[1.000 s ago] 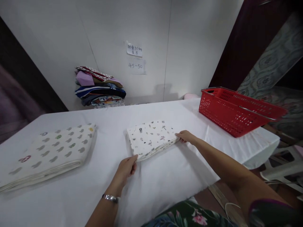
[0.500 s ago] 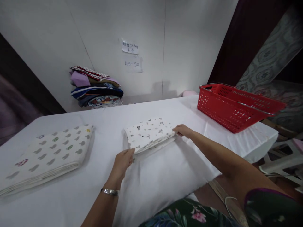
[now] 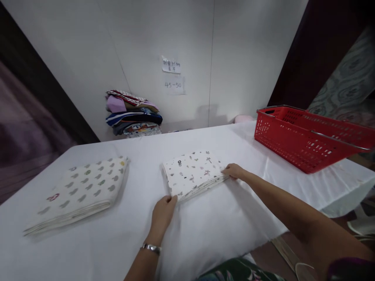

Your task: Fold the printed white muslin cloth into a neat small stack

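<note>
Left of the red basket (image 3: 281, 141), on the white tablecloth (image 3: 208, 230), a small folded cloth (image 3: 190, 171) with tiny scattered prints is lying flat, its layered edge facing the near side. At the near corner closer to the basket, the right hand (image 3: 235, 171) is pinching the fabric between thumb and fingers. At the near corner farther from the basket, the left hand (image 3: 163, 214) is grasping the edge, its thumb showing; how its other fingers are pressing underneath, I cannot tell. A silver bracelet (image 3: 151, 248) is circling that wrist. Farther left of the basket, a larger folded cloth (image 3: 88, 185) is resting, showing rows of grey shapes and a few coloured ones. Behind and left of the basket, a stack of fabrics (image 3: 133, 118) is sitting by the wall (image 3: 243, 58), where a paper note (image 3: 174, 85) is showing "45-50".
</note>
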`<state>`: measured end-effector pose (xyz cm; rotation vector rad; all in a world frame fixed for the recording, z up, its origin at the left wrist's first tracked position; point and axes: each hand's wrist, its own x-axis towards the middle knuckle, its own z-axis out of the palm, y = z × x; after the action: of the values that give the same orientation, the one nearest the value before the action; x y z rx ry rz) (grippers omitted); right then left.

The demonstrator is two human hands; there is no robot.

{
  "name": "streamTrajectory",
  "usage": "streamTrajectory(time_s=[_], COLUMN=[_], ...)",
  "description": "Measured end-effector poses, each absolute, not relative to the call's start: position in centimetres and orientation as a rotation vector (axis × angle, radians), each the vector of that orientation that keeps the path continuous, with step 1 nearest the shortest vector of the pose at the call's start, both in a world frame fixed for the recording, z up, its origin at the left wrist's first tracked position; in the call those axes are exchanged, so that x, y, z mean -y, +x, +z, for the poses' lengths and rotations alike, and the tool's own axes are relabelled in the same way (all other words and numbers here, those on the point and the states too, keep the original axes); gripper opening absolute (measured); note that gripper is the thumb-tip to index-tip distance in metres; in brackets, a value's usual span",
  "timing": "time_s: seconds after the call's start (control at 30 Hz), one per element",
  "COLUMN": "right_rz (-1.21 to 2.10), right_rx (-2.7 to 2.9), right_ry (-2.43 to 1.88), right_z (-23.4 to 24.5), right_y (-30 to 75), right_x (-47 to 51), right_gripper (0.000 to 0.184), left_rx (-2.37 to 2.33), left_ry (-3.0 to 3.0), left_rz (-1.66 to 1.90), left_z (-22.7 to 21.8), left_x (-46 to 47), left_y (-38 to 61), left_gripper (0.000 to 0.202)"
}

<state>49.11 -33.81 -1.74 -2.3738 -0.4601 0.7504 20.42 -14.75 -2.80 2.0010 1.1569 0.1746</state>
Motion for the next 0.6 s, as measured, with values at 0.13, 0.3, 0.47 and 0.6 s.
streamTrajectory(time_s=[0.13,0.3,0.47,0.6], right_rz=[0.795,0.866,0.972,1.048], right_rx=[0.47,0.451,0.36,0.273], right_ry=[-2.336,-2.221,-1.94,-1.645], right_z=[-1.9,-1.7,-1.7,-1.7], right_y=[48.9,48.8,48.8,48.3], right_x=[34.0,34.3,34.6,35.0], right_gripper=[0.022,0.025,0.023,0.022], left_rx=[-1.199,-1.138,-1.11,-1.13], left_ry=[2.075,2.118,2.084,2.095], left_rz=[0.199,0.082,0.004,-0.022], left_z=[-2.3,-2.0,-1.7,-1.4], left_x=[15.1,14.9,14.3,14.6], left_y=[20.1,20.5,20.9,20.9], left_gripper=[0.039,0.035,0.037,0.03])
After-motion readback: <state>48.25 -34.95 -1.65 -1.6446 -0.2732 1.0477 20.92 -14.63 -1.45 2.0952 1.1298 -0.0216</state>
